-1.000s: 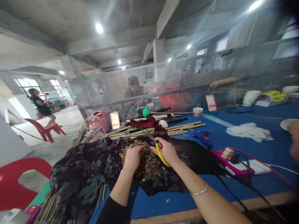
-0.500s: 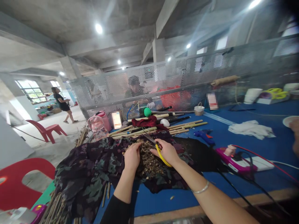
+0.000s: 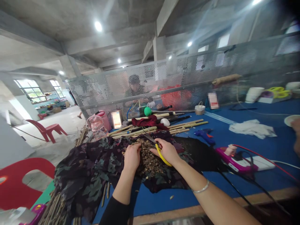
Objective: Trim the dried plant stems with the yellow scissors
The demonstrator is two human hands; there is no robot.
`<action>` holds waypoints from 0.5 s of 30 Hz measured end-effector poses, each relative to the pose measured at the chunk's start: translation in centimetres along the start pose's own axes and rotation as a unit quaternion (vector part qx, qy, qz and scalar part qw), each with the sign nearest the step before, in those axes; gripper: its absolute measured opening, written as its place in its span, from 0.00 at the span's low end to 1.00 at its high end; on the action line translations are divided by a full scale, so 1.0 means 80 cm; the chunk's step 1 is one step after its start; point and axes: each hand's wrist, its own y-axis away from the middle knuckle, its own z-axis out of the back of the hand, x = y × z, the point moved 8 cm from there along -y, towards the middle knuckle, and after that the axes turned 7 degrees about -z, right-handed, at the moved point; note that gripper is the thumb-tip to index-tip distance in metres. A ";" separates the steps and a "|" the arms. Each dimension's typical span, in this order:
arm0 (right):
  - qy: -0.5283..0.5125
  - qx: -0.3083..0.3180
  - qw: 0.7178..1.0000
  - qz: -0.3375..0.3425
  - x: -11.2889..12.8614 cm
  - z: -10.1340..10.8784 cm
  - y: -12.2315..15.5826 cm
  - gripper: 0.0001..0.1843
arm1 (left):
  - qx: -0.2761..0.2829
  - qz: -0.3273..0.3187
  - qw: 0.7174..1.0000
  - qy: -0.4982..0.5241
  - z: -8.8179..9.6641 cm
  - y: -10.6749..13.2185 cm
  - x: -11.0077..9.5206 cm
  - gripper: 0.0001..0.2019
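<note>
A heap of small brown dried plant pieces (image 3: 151,161) lies on a dark leaf-patterned cloth (image 3: 86,175) spread over the blue table. My left hand (image 3: 132,157) rests at the heap's left edge, its fingers curled together over the dried pieces; what they pinch is hidden. In my right hand (image 3: 167,151) is a pair of yellow-handled scissors (image 3: 161,156), the fingers wrapped round it. Its blades point away and to the left, above the far side of the heap. One yellow handle loop hangs below my right palm.
Behind the heap lie bamboo sticks (image 3: 187,125), a green ball (image 3: 147,111) and dark red cloth. To the right are a blue glue gun (image 3: 204,136), a magenta power strip (image 3: 236,161) with cables and a white cloth (image 3: 253,129). A co-worker (image 3: 135,90) sits behind the perforated screen.
Both hands and the scissors stay almost in place over the heap. The person walking at the far left has moved right, mostly out of sight behind the screen.
</note>
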 end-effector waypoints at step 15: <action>-0.026 0.029 0.999 -0.004 -0.001 -0.005 0.000 0.27 | -0.010 0.062 0.997 0.052 0.004 -0.001 0.013 0.11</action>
